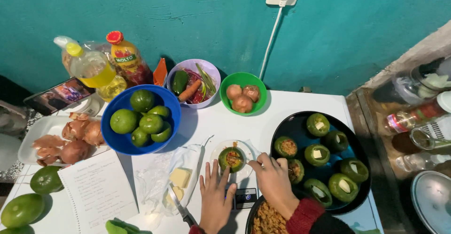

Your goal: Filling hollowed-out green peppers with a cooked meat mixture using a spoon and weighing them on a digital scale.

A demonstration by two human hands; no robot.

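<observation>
A hollowed green pepper [231, 159], partly filled with a brownish minced stuffing, stands upright on a small clear plate [217, 152] that rests on a kitchen scale [244, 198] at the middle of the white table [300, 103]. The pepper lies just ahead of both hands, a little up in the view, with its opening facing upward, so its long axis is vertical. The right hand [274, 183] is nearer: its fingertips reach the right rim of the pepper and seem pinched, perhaps around a bit of stuffing or a small utensil, but I cannot tell which. The left hand [214, 200] lies flat and released on the table, fingers spread, just below-left of the plate and not touching the pepper. Directly under the right wrist there is a dark bowl of the stuffing [268, 220]. To the right, a black round tray [300, 126] holds other stuffed peppers, several topped with a cheese cube. Left of the left hand, a knife [181, 209] and cheese pieces [179, 177] lie on plastic wrap.
</observation>
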